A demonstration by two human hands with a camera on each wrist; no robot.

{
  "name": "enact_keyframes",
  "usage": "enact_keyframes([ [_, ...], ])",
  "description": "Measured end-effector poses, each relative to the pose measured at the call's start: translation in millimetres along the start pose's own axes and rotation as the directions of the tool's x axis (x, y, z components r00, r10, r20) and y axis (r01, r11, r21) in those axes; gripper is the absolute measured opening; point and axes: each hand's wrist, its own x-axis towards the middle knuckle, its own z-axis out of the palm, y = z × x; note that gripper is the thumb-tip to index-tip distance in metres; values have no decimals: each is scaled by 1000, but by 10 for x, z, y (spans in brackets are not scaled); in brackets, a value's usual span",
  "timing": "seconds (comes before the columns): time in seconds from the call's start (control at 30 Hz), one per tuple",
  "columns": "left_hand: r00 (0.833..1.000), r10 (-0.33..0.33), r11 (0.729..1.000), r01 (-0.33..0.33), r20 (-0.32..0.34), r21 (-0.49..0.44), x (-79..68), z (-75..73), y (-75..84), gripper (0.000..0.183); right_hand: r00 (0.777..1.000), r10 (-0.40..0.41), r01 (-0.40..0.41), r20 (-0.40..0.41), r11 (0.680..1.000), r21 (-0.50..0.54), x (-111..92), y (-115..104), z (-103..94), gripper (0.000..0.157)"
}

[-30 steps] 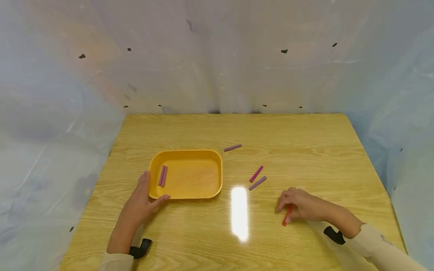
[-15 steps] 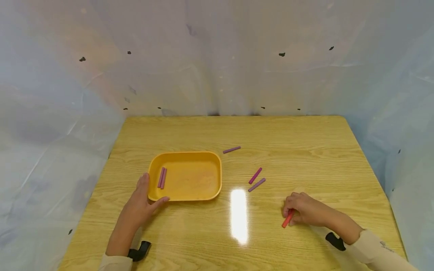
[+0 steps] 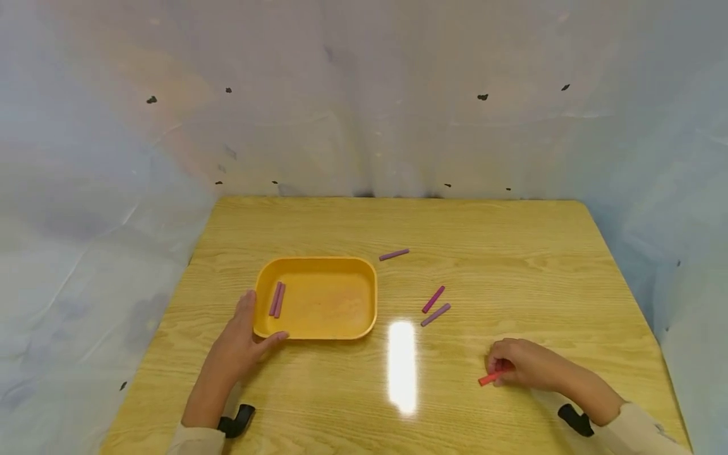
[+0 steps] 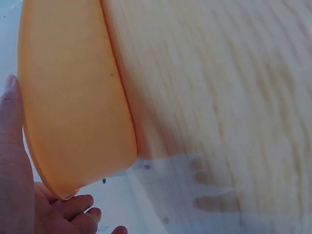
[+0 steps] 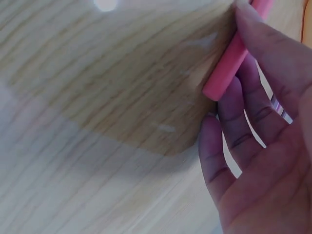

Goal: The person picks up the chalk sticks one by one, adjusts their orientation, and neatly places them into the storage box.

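A yellow-orange tray (image 3: 330,306) stands left of centre on the wooden table. My left hand (image 3: 230,354) holds its near left corner, thumb against the front rim and fingers along the left side; the left wrist view shows the thumb (image 4: 10,117) at the tray's wall. Inside, at the left end, two mauve sticks (image 3: 279,301) lie side by side. At the right, my right hand (image 3: 526,364) pinches a red chalk-like stick (image 5: 226,70) between thumb and fingers. Whether that stick touches the table I cannot tell.
Right of the tray, a magenta stick (image 3: 433,299) and a lilac stick (image 3: 435,315) lie close together. Another mauve stick (image 3: 394,254) lies farther back, near the tray's far right corner. Pale plastic sheeting (image 3: 364,114) surrounds the table (image 3: 483,234).
My right hand has closed its hold on the red stick, shifted slightly right and toward me, and turned the stick to a flatter slant. The left hand keeps its place at the tray.
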Motion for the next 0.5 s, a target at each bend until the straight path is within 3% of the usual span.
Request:
enact_keyframes([
  [0.23, 1000, 16, 1000, -16, -15, 12, -1, 29, -2, 111, 996, 73, -67, -47, 992, 108, -73, -1, -9, 9],
  [0.5, 1000, 11, 1000, -11, -15, 8, -4, 17, 2, 111, 985, 157, -132, -68, 951, 281, -46, 37, -37, 12],
])
